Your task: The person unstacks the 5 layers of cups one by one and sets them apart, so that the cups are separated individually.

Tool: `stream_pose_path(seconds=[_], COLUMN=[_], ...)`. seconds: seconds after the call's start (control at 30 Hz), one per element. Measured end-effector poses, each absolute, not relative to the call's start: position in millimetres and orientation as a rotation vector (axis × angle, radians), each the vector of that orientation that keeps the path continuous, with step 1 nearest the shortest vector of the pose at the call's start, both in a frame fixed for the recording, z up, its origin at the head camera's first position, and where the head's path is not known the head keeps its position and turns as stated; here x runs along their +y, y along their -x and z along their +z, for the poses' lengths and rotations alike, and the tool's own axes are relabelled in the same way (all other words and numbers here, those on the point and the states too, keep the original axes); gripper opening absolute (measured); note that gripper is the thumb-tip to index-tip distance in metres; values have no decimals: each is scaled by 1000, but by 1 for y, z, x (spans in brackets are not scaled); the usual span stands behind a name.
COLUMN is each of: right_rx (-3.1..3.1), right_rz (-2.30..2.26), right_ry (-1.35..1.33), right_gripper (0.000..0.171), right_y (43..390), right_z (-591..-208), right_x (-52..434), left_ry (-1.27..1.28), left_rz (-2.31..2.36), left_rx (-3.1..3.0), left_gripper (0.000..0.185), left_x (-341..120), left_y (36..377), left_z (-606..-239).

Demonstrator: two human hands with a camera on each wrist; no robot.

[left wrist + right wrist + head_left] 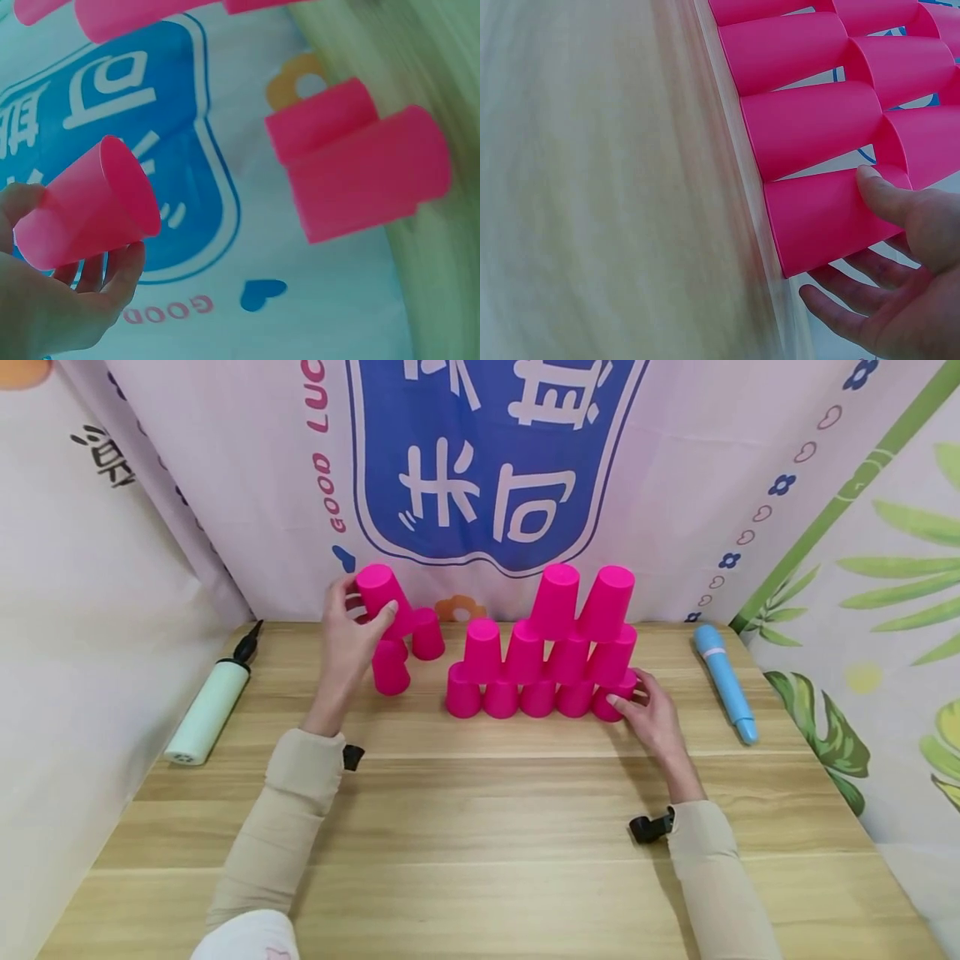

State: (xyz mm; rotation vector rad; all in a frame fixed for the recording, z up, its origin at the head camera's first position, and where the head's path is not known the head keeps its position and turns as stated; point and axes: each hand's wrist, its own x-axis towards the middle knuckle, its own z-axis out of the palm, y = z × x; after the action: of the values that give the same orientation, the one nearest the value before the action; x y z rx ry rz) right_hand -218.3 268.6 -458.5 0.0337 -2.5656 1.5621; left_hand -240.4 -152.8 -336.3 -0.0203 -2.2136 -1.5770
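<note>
My left hand [348, 627] holds a pink cup [384, 597] upside down, thumb on one side and fingers on the other, above the tabletop. Under and beside it stand loose pink cups [428, 635], one partly hidden; the left wrist view shows them apart from the held cup [90, 206]. To the right rises a stack of upside-down pink cups [525, 652], with several in each of the two lower rows and two cups on top at the right. My right hand [651, 714] grips the bottom row's right end cup [832, 217], thumb across its front, some fingers spread below.
A pale green hand pump [210, 706] with a black nozzle lies at the table's left. On the right lies a blue microphone-shaped object [726, 685]. A printed curtain [262, 485] hangs directly behind the wooden table [465, 843].
</note>
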Motion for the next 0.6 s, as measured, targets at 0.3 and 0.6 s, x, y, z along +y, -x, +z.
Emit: stream_pose_path(seconds=[0.3,0.6], right_rx=[-2565,-2545], right_rz=[1552,1573], right_ry=[-46,-54], right_gripper=[62,64], right_y=[218,218], right_z=[-460,-458], right_x=[268,268], left_ry=[-48,-182], left_rz=[-1519,-1465], left_rx=[-2173,-2213], left_gripper=[62,67], left_x=[-180,-199], left_y=[237,235], left_z=[-351,-358])
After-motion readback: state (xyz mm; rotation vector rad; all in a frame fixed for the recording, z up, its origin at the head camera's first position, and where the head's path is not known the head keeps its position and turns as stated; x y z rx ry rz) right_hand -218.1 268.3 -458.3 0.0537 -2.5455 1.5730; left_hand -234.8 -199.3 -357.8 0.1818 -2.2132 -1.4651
